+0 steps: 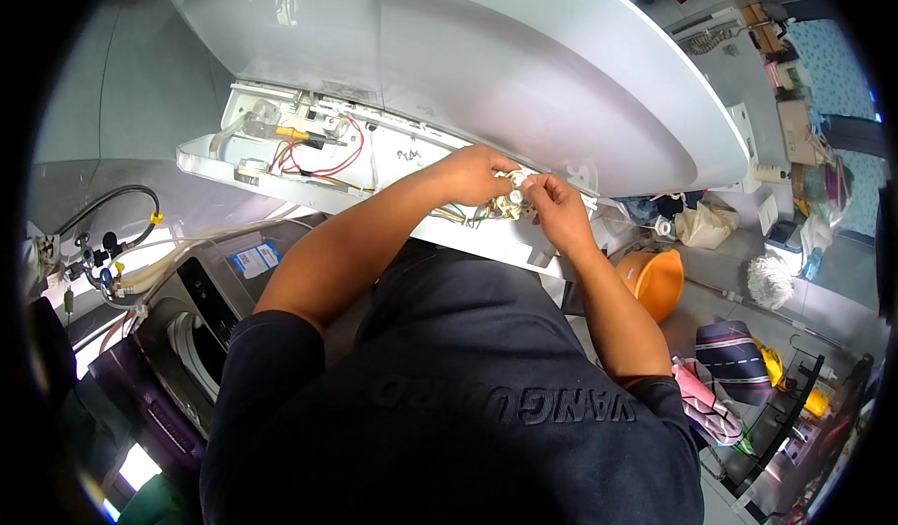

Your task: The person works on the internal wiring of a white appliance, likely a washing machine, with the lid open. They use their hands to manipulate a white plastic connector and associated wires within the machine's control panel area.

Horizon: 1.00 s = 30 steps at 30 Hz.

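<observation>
Both my hands meet at the right part of a long, narrow white housing (468, 235) whose inside lies bare. My left hand (479, 175) has its fingers closed on a small white plastic part (515, 195) with wires around it. From the other side, my right hand (557, 205) pinches the same part between thumb and fingers. Thin coloured wires (456, 212) run beside it. In the housing's left half are red wires (350, 151), a yellow-and-black connector (297, 135) and a clear bent tube (227, 136). My fingers partly cover the white part.
A large curved glossy white panel (524, 66) rises just beyond the housing. At left stand a grey front-loading washer (201, 305) and hoses with valves (108, 254). To the right are an orange bucket (652, 282), a white fluffy duster (771, 282) and a black rack (790, 413).
</observation>
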Each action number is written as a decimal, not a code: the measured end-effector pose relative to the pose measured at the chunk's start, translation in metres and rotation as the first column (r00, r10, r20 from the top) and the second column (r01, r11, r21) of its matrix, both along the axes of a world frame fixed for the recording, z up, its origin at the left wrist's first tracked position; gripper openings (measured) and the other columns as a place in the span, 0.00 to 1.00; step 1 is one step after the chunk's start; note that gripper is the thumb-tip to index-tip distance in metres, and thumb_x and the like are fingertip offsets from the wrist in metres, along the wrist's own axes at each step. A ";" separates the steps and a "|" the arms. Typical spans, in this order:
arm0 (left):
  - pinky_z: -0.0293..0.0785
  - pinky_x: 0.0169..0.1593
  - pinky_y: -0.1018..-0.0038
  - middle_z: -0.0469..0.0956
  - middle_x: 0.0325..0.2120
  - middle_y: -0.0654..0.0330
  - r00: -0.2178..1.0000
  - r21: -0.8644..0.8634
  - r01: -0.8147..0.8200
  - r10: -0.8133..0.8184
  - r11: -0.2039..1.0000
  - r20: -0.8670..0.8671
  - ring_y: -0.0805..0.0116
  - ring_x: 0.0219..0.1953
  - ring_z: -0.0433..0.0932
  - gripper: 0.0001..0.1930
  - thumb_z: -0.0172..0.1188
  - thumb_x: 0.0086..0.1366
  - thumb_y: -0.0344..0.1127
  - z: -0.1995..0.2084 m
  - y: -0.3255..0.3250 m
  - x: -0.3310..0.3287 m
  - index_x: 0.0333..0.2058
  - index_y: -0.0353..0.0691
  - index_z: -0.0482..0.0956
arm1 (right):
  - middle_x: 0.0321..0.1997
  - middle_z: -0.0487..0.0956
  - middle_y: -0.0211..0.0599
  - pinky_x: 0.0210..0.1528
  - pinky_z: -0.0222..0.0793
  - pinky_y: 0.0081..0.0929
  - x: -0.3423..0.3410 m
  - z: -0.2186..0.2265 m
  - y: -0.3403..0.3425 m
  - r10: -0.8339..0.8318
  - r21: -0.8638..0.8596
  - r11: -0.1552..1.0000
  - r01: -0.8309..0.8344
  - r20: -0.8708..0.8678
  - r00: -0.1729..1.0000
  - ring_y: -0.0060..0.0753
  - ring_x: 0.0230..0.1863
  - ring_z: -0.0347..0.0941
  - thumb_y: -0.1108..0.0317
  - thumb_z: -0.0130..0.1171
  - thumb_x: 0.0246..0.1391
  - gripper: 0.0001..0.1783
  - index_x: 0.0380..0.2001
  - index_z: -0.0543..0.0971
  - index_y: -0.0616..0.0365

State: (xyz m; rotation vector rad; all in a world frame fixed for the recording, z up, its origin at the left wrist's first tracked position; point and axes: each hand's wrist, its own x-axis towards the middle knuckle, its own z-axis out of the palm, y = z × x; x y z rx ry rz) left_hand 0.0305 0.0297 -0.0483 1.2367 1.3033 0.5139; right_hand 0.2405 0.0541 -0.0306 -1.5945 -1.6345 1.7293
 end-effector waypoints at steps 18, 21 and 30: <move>0.82 0.40 0.73 0.85 0.42 0.50 0.999 -0.018 0.037 -0.037 0.999 0.008 0.70 0.33 0.84 0.24 0.60 0.65 0.33 0.008 0.002 -0.003 0.59 0.33 0.78 | 0.30 0.81 0.28 0.36 0.68 0.18 -0.009 0.015 -0.004 -0.012 0.036 0.999 0.012 0.000 1.000 0.16 0.31 0.72 0.60 0.64 0.64 0.15 0.40 0.82 0.64; 0.82 0.40 0.73 0.85 0.41 0.50 0.999 -0.012 0.042 -0.042 0.999 0.001 0.70 0.33 0.83 0.24 0.60 0.65 0.33 0.008 0.002 -0.002 0.60 0.33 0.78 | 0.30 0.81 0.27 0.36 0.68 0.18 -0.006 0.007 -0.001 0.008 0.031 0.999 -0.008 -0.002 1.000 0.16 0.31 0.72 0.60 0.65 0.63 0.15 0.39 0.82 0.64; 0.82 0.39 0.74 0.85 0.43 0.52 0.998 -0.022 0.055 -0.055 0.998 0.005 0.72 0.35 0.83 0.23 0.61 0.68 0.34 0.003 0.003 -0.003 0.61 0.33 0.77 | 0.30 0.81 0.27 0.35 0.68 0.18 0.000 -0.006 0.002 0.038 0.000 0.999 -0.038 -0.047 0.998 0.16 0.31 0.72 0.62 0.69 0.59 0.15 0.41 0.81 0.62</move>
